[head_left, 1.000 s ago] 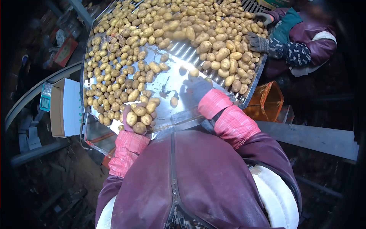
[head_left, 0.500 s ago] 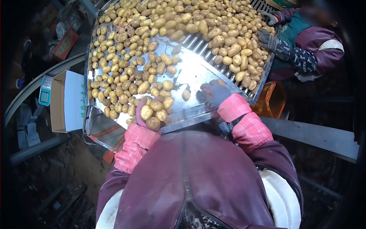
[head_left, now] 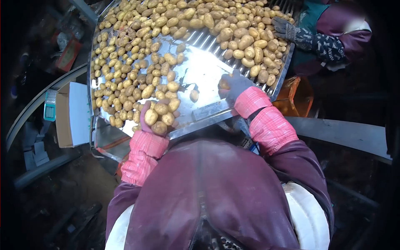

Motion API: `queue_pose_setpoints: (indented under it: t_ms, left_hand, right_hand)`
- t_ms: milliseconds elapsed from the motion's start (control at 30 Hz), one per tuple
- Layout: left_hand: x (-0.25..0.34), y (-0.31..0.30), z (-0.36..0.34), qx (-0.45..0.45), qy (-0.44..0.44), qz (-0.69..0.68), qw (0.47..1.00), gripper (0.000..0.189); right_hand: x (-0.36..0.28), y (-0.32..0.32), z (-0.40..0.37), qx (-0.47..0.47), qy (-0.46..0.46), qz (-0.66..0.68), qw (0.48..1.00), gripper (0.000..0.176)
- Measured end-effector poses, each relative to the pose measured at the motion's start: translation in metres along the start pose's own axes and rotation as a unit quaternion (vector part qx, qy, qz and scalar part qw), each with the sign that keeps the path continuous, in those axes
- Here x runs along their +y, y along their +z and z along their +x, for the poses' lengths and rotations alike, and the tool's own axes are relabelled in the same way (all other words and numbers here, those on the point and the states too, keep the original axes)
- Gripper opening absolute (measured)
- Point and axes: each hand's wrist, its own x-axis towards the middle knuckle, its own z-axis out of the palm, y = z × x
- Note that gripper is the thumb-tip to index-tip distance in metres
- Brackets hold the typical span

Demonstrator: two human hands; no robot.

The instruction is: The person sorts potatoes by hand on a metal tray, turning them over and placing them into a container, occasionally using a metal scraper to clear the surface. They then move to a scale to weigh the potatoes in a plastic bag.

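At the near left edge of the metal sorting table [head_left: 204, 77], my gloved left hand [head_left: 145, 118] cups several potatoes [head_left: 161, 109]. Its fingers curve along their left side and the palm is mostly hidden under them. My right hand [head_left: 239, 85], in a grey glove, is over the near right part of the table. A potato [head_left: 224, 84] shows at its fingertips, partly covered by the fingers. Between my two hands a lone potato [head_left: 194, 96] lies on the bare metal.
Many potatoes [head_left: 125, 71] cover the left and far side of the table. More lie on the slatted rollers [head_left: 204, 39] at right, where a co-worker's gloved hand [head_left: 284, 28] rests. An orange crate [head_left: 295, 98] stands below the right edge; a cardboard box [head_left: 77, 114] stands left.
The table and potatoes have shifted slightly left and up in view. My right hand has turned, and a potato now shows at its fingertips. The left hand still cups its potatoes.
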Motion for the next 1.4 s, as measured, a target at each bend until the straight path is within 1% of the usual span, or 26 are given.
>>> queue_pose_setpoints:
  t_ms: [67,100,167,233,300,333,367,433,467,533,600,633,700,767,800,867,933,1000,1067,1100,1167,1200,1300,1333,1367,1400]
  left_hand:
    - [-0.005,0.009,-0.001,0.028,0.028,0.018,0.999,0.071]
    - [-0.005,0.014,0.0,-0.015,0.017,0.012,1.0,0.07]
    - [-0.017,0.025,0.005,-0.079,-0.007,-0.052,0.995,0.068]
    - [-0.037,0.041,0.012,-0.154,-0.049,-0.107,0.981,0.068]
    - [-0.06,0.063,0.02,-0.233,-0.089,-0.106,0.963,0.067]
    - [-0.07,0.072,0.023,-0.228,-0.117,-0.086,0.963,0.067]
    - [-0.08,0.082,0.026,-0.22,-0.149,-0.069,0.961,0.067]
    - [-0.107,0.098,0.034,-0.208,-0.207,-0.014,0.956,0.067]
    - [-0.122,0.121,0.027,-0.169,-0.241,0.002,0.956,0.067]
    - [-0.156,0.13,0.042,-0.177,-0.288,0.091,0.937,0.067]
    - [-0.19,0.147,0.052,-0.195,-0.349,0.138,0.906,0.066]
    - [-0.206,0.163,0.05,-0.169,-0.376,0.158,0.897,0.065]
    - [-0.243,0.179,0.06,-0.192,-0.456,0.175,0.851,0.064]
    - [-0.277,0.2,0.064,-0.205,-0.528,0.179,0.804,0.062]
    - [-0.298,0.209,0.066,-0.215,-0.563,0.17,0.779,0.06]
    - [-0.335,0.24,0.056,-0.23,-0.569,0.284,0.737,0.053]
    - [-0.383,0.228,0.069,-0.323,-0.525,0.37,0.695,0.052]
    - [-0.417,0.229,0.059,-0.335,-0.555,0.357,0.673,0.051]
    - [-0.42,0.248,0.024,-0.258,-0.588,0.382,0.664,0.052]
    - [-0.422,0.247,0.023,-0.31,-0.617,0.356,0.629,0.052]
    - [-0.42,0.244,0.021,-0.311,-0.609,0.381,0.622,0.052]
    - [-0.417,0.244,0.022,-0.312,-0.602,0.393,0.621,0.052]
    - [-0.395,0.239,0.029,-0.316,-0.576,0.398,0.64,0.054]
    - [-0.381,0.241,0.032,-0.317,-0.552,0.411,0.652,0.056]
    - [-0.37,0.232,0.04,-0.306,-0.537,0.414,0.668,0.053]
    - [-0.359,0.222,0.047,-0.296,-0.521,0.417,0.683,0.05]
  right_hand:
    - [0.003,-0.001,-0.009,0.016,0.021,0.173,0.985,0.055]
    - [0.001,-0.001,-0.012,0.024,0.021,0.271,0.962,0.054]
    - [0.0,0.0,-0.034,0.045,-0.003,0.504,0.862,0.051]
    - [0.01,0.014,-0.055,0.088,-0.073,0.675,0.729,0.044]
    - [0.023,0.028,-0.084,0.039,-0.067,0.743,0.665,0.044]
    - [0.028,0.031,-0.101,0.017,-0.063,0.773,0.631,0.044]
    - [0.033,0.027,-0.121,-0.011,-0.008,0.775,0.632,0.045]
    - [0.051,0.057,-0.143,0.007,-0.02,0.796,0.605,0.044]
    - [0.061,0.067,-0.16,0.028,-0.017,0.808,0.588,0.043]
    - [0.08,0.075,-0.201,0.044,0.015,0.801,0.596,0.043]
    - [0.102,0.107,-0.229,0.061,0.03,0.825,0.561,0.044]
    - [0.111,0.117,-0.242,0.073,0.037,0.831,0.55,0.042]
    - [0.135,0.159,-0.266,0.11,0.017,0.874,0.473,0.042]
    - [0.137,0.158,-0.305,0.19,0.054,0.889,0.414,0.042]
    - [0.142,0.162,-0.323,0.215,0.092,0.881,0.411,0.043]
    - [0.152,0.172,-0.356,0.256,0.165,0.863,0.403,0.045]
    - [0.154,0.171,-0.386,0.332,0.198,0.844,0.372,0.042]
    - [0.165,0.208,-0.408,0.393,0.181,0.839,0.331,0.037]
    - [0.172,0.247,-0.431,0.415,0.267,0.831,0.258,0.035]
    - [0.175,0.264,-0.442,0.409,0.308,0.813,0.278,0.035]
    - [0.185,0.298,-0.462,0.391,0.384,0.772,0.321,0.034]
    - [0.191,0.334,-0.472,0.369,0.469,0.724,0.347,0.034]
    - [0.204,0.381,-0.49,0.314,0.562,0.733,0.222,0.039]
    - [0.204,0.372,-0.486,0.342,0.537,0.735,0.234,0.039]
    - [0.216,0.371,-0.471,0.345,0.571,0.69,0.28,0.039]
    - [0.225,0.366,-0.457,0.376,0.562,0.671,0.305,0.036]
